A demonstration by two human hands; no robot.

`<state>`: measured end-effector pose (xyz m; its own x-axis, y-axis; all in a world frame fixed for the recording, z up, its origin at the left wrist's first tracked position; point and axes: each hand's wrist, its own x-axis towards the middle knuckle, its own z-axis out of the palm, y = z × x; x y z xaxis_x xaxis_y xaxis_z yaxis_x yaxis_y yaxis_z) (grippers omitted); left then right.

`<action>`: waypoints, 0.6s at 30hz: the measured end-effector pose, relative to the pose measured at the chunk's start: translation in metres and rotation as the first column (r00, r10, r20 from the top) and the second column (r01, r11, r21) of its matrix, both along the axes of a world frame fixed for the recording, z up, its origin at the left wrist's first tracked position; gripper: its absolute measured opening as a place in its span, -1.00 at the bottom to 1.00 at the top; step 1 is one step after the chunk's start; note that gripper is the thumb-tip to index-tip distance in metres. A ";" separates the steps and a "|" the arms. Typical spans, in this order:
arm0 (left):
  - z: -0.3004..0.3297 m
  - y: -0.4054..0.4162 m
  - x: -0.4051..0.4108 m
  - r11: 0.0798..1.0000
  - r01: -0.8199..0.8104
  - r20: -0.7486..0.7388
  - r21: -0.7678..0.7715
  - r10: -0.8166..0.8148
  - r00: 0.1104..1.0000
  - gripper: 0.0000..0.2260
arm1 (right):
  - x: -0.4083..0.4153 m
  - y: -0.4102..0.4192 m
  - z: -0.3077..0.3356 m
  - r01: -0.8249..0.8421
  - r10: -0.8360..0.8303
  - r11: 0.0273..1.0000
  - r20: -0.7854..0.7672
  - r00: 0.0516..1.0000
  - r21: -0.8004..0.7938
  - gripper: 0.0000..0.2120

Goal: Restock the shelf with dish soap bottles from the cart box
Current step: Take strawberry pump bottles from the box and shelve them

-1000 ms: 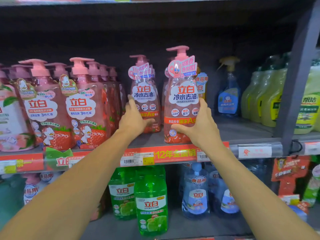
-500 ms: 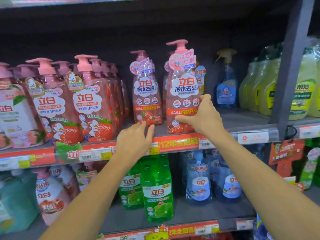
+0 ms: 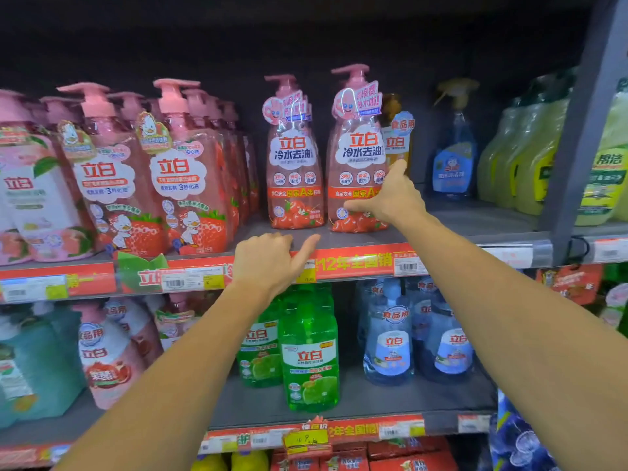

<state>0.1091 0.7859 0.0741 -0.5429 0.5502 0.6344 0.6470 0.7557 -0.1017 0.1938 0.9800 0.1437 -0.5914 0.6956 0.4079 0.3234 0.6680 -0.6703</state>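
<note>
Change: left hand (image 3: 268, 260) has dropped off the bottles since a second ago and now sits at the shelf lip; right hand (image 3: 390, 195) stays on the front bottle.
Left hand: holds nothing; fingers loosely curled over the front edge of the shelf (image 3: 475, 232), thumb stretched out toward the red price strip (image 3: 356, 263).
Right hand: cups the right side of the pink pump bottle (image 3: 356, 154), thumb across its lower front, fingers reaching round behind.
Pump bottle: upright on the shelf, near the front edge, strawberry label facing out.
Neighbour: second pink pump bottle (image 3: 294, 158) just to its left, upright, untouched.
Left of shelf: rows of pink strawberry-and-duck bottles (image 3: 183, 171), packed close.
Right of shelf: blue spray bottle (image 3: 453, 154) set further back, then yellow-green bottles (image 3: 520, 158) by the grey upright (image 3: 577, 137).
Below: green lime bottles (image 3: 309, 355) and blue bottles (image 3: 390, 338) on the lower shelf.
</note>
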 end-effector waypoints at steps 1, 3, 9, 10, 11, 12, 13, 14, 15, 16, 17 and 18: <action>-0.001 0.000 -0.001 1.000 0.007 0.001 0.003 -0.007 1.000 -0.41 | -0.003 0.001 -0.001 0.002 -0.002 1.000 0.000 1.000 -0.007 -0.06; -0.004 -0.002 -0.003 1.000 0.019 -0.007 0.017 -0.019 1.000 -0.41 | -0.009 0.002 -0.004 0.001 -0.001 1.000 0.000 1.000 -0.015 -0.07; -0.002 -0.001 -0.007 0.999 0.022 -0.002 0.046 -0.022 1.000 -0.40 | -0.023 0.009 -0.005 -0.003 0.002 0.999 -0.020 1.000 -0.035 -0.14; -0.001 -0.001 -0.006 0.998 0.021 0.005 0.053 -0.022 1.000 -0.41 | -0.025 0.009 -0.006 -0.005 0.004 0.999 -0.024 1.000 -0.038 -0.16; -0.002 -0.001 -0.006 0.998 0.020 0.015 0.058 -0.020 1.000 -0.41 | -0.027 0.009 -0.007 -0.008 0.007 0.999 -0.029 1.000 -0.042 -0.19; -0.001 -0.001 -0.007 0.998 0.019 0.026 0.061 -0.021 0.999 -0.42 | -0.030 0.009 -0.008 -0.013 0.011 0.999 -0.035 0.999 -0.048 -0.21; -0.001 -0.001 -0.007 0.998 0.021 0.036 0.063 -0.023 0.999 -0.42 | -0.032 0.008 -0.009 -0.015 0.013 0.998 -0.039 0.999 -0.054 -0.24; -0.001 -0.001 -0.007 0.998 0.024 0.041 0.060 -0.026 0.999 -0.41 | -0.033 0.008 -0.011 -0.013 0.011 0.998 -0.042 0.999 -0.059 -0.26; -0.001 0.000 -0.008 0.998 0.025 0.045 0.050 -0.028 0.999 -0.41 | -0.035 0.008 -0.013 -0.010 0.007 0.998 -0.043 0.999 -0.067 -0.28; -0.001 0.000 -0.009 0.999 0.027 0.050 0.036 -0.029 0.998 -0.41 | -0.036 0.007 -0.014 -0.005 0.001 0.997 -0.041 0.999 -0.074 -0.29; -0.001 0.000 -0.009 0.999 0.030 0.058 0.025 -0.031 0.998 -0.40 | -0.037 0.007 -0.016 0.005 -0.007 0.997 -0.030 1.000 -0.073 -0.29; -0.001 0.000 -0.009 0.999 0.032 0.065 0.016 -0.033 0.997 -0.40 | -0.038 0.006 -0.016 0.021 -0.021 0.998 -0.008 1.000 -0.062 -0.28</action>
<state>0.0998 0.7860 0.0735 -0.5652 0.5589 0.6067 0.6765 0.7350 -0.0469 0.1557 0.9864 0.1274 -0.5730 0.7320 0.3684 0.3312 0.6181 -0.7129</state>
